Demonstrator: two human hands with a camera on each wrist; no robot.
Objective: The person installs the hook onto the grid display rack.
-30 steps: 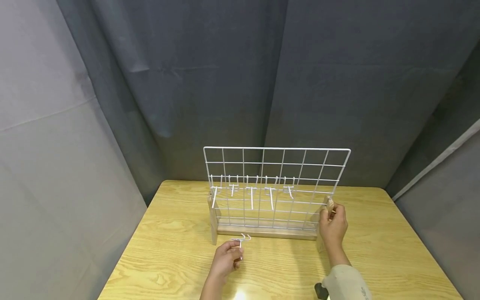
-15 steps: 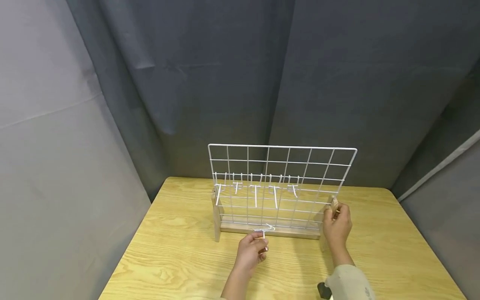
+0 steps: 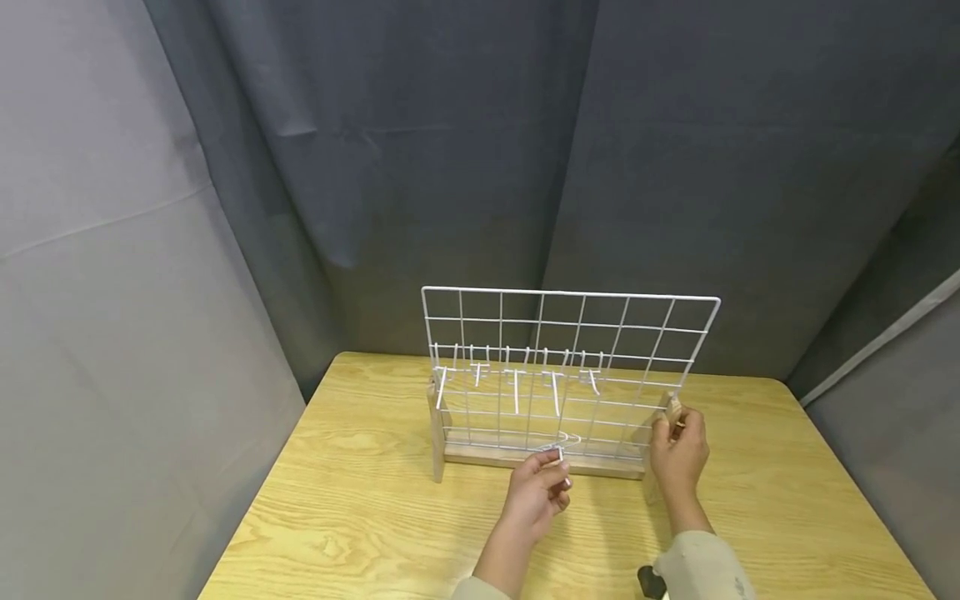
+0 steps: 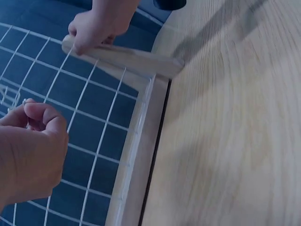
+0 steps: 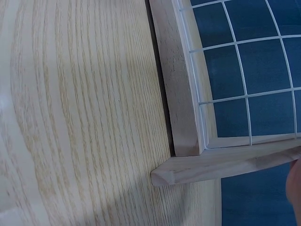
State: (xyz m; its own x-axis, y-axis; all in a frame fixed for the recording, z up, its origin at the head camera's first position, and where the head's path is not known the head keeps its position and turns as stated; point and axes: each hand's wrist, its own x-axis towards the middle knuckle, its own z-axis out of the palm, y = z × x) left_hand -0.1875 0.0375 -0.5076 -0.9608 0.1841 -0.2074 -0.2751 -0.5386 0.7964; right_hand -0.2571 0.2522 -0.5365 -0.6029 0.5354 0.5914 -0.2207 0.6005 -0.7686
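Note:
A white wire grid panel (image 3: 570, 320) stands in a wooden base (image 3: 480, 454) with upright side posts. Several white wire hooks (image 3: 516, 392) hang in a row across the grid's left and middle part. Between thumb and fingers my left hand (image 3: 534, 498) pinches another white wire hook (image 3: 572, 438), held in front of the grid's lower middle. In the left wrist view, the left hand (image 4: 35, 155) hides most of that hook. My right hand (image 3: 679, 454) grips the top of the right wooden post (image 4: 127, 59); only a sliver of that hand (image 5: 294, 188) shows in the right wrist view.
The stand rests on a wood-grain table (image 3: 360, 517) with rounded back corners. Dark grey curtains (image 3: 450, 167) hang behind it, with a lighter curtain (image 3: 112, 333) at the left. A small black object (image 3: 651, 582) sits by the right sleeve.
My left hand has moved right and a little forward with the hook, from near the left post to the grid's lower middle. The right hand stays on its post; the head view has shifted slightly.

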